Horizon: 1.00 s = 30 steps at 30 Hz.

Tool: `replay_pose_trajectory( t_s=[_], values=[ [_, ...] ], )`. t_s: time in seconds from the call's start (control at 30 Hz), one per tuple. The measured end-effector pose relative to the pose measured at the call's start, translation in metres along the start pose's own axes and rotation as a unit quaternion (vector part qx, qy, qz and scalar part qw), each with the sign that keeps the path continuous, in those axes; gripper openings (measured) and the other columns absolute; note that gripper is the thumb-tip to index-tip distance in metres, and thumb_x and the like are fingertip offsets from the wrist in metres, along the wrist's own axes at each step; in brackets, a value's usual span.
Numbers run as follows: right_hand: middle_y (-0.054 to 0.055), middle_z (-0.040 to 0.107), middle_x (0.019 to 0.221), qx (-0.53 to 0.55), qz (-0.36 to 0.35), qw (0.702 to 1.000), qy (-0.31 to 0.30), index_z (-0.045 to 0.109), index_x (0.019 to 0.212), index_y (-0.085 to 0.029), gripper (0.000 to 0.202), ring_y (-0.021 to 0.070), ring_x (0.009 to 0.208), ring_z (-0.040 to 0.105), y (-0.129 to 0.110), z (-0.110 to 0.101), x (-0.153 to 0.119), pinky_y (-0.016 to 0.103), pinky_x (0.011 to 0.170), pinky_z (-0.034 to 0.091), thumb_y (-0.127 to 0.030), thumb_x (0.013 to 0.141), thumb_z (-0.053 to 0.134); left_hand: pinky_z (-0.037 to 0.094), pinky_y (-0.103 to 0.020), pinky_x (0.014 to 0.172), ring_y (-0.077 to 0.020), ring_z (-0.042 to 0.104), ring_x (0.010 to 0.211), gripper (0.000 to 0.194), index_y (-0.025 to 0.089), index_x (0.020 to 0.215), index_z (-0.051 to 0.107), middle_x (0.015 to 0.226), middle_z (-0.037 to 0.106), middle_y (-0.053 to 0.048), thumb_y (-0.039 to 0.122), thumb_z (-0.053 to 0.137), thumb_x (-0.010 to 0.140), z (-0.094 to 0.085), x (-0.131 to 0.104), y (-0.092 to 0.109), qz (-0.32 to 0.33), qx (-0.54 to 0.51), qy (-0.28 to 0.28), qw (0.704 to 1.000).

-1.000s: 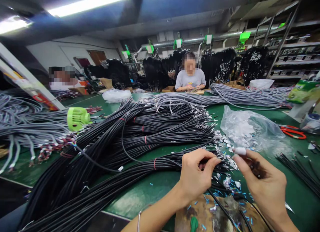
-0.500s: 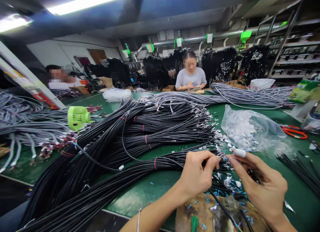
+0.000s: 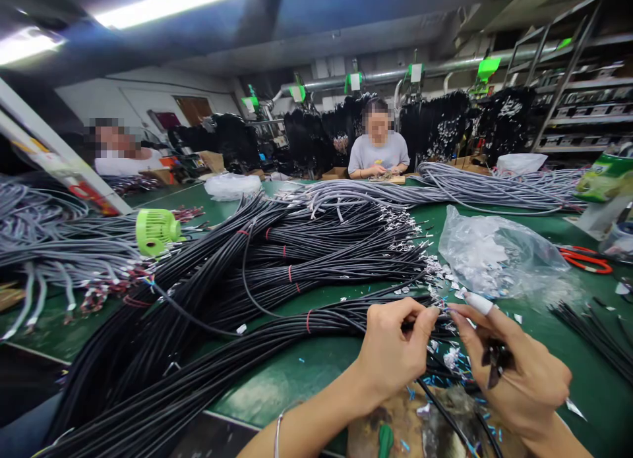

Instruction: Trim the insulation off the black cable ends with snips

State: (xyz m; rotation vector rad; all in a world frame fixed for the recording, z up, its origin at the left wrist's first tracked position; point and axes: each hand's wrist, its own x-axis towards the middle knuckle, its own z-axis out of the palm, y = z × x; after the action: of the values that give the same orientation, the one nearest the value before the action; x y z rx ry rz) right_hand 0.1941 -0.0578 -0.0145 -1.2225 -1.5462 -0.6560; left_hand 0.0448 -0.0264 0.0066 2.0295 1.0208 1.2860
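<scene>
At lower centre of the frame, a cable (image 3: pixel 425 311) end is pinched between thumb and forefinger of the left hand (image 3: pixel 393 352), evidently steadied for the right hand (image 3: pixel 514 372), whose fingers are curled around small dark pieces, forefinger capped.

black cables (image 3: pixel 257 273) – red ties | grey cables (image 3: pixel 475 188) | green table (image 3: pixel 306 366) | lime fan (image 3: pixel 155 230) – orange scissors (image 3: pixel 586 260)
</scene>
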Motion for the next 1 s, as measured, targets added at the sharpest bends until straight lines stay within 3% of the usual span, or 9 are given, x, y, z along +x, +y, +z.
replay_pose_trajectory(
  t_s=[0.2,0.4,0.5,0.57,0.67,0.73,0.83,0.9,1.0],
  values=[
    [0.003,0.076,0.073,0.005,0.021,1.0,0.013,0.06,0.108,-0.02,0.034,0.0188,0.055,0.069,0.004,0.003,-0.01,0.029,0.053,0.051,-0.018,0.076,0.071,0.03,-0.018,0.046,-0.0056,0.042,0.044,0.031,0.011,0.061,0.06,0.049,0.053,0.0,0.025,0.051,0.087,0.0,-0.002,0.0,0.015,0.012,0.011,1.0],
    [0.002,0.076,0.08,0.066,-0.145,0.986,-0.048,0.064,0.099,-0.023,0.016,0.0154,0.061,0.07,0.025,-0.002,-0.019,0.025,0.056,0.052,-0.025,0.083,0.062,0.03,-0.019,0.045,-0.0058,0.043,0.043,0.029,0.011,0.061,0.059,0.049,0.055,0.0,0.024,0.053,0.086,0.003,-0.003,0.0,0.017,0.015,0.016,1.0],
    [0.001,0.076,0.079,0.104,-0.161,0.978,-0.078,0.065,0.096,-0.026,0.013,0.0159,0.062,0.07,0.023,-0.005,-0.019,0.027,0.057,0.053,-0.027,0.084,0.06,0.033,-0.019,0.047,-0.0078,0.048,0.046,0.027,0.012,0.063,0.062,0.053,0.059,-0.001,0.025,0.054,0.086,0.002,-0.002,0.0,-0.005,-0.017,0.025,1.0],
    [0.0,0.075,0.072,0.108,-0.102,0.987,-0.057,0.066,0.093,-0.026,0.014,0.0159,0.057,0.068,0.014,-0.004,-0.018,0.027,0.055,0.052,-0.027,0.079,0.065,0.035,-0.02,0.049,-0.0091,0.05,0.049,0.025,0.012,0.067,0.064,0.057,0.061,-0.002,0.025,0.055,0.086,0.001,-0.001,-0.001,-0.024,-0.054,0.029,0.998],
    [0.0,0.07,0.063,0.094,0.117,0.989,0.006,0.064,0.092,-0.025,0.02,0.0138,0.047,0.06,-0.002,-0.003,-0.009,0.026,0.048,0.048,-0.024,0.074,0.071,0.036,-0.02,0.049,-0.0101,0.05,0.053,0.02,0.013,0.071,0.065,0.061,0.062,-0.001,0.024,0.056,0.085,-0.001,0.001,-0.001,-0.042,-0.09,0.033,0.995],
    [0.004,0.072,0.075,0.209,0.258,0.943,-0.028,0.06,0.092,-0.023,0.019,0.0111,0.043,0.054,-0.01,-0.003,0.001,0.024,0.042,0.045,-0.029,0.076,0.068,0.036,-0.021,0.05,-0.0103,0.049,0.053,0.017,0.013,0.071,0.065,0.061,0.061,-0.001,0.024,0.058,0.083,-0.002,0.001,-0.002,-0.043,-0.098,0.025,0.994],
    [0.008,0.072,0.098,0.42,0.395,0.807,-0.132,0.053,0.1,-0.024,0.028,0.0028,0.034,0.037,-0.016,-0.005,0.014,0.018,0.03,0.032,-0.037,0.078,0.064,0.036,-0.021,0.052,-0.0106,0.048,0.054,0.016,0.014,0.069,0.064,0.061,0.06,-0.001,0.022,0.06,0.082,-0.003,0.002,-0.002,-0.034,-0.1,0.005,0.994],
    [0.009,0.071,0.1,0.482,0.455,0.733,-0.153,0.052,0.105,-0.025,0.035,-0.0009,0.031,0.03,-0.017,-0.006,0.018,0.015,0.028,0.024,-0.037,0.077,0.067,0.036,-0.022,0.053,-0.0108,0.048,0.055,0.015,0.014,0.068,0.062,0.061,0.059,0.0,0.02,0.06,0.082,-0.003,0.002,-0.002,-0.022,-0.097,-0.003,0.995],
    [0.006,0.073,0.088,0.492,0.474,0.716,-0.143,0.054,0.104,-0.024,0.037,-0.0003,0.032,0.037,-0.015,-0.006,0.015,0.013,0.028,0.025,-0.033,0.072,0.072,0.036,-0.022,0.054,-0.0108,0.048,0.057,0.015,0.014,0.067,0.061,0.062,0.059,0.0,0.018,0.061,0.081,-0.004,0.001,-0.001,0.0,-0.084,-0.006,0.996]
  ],
)
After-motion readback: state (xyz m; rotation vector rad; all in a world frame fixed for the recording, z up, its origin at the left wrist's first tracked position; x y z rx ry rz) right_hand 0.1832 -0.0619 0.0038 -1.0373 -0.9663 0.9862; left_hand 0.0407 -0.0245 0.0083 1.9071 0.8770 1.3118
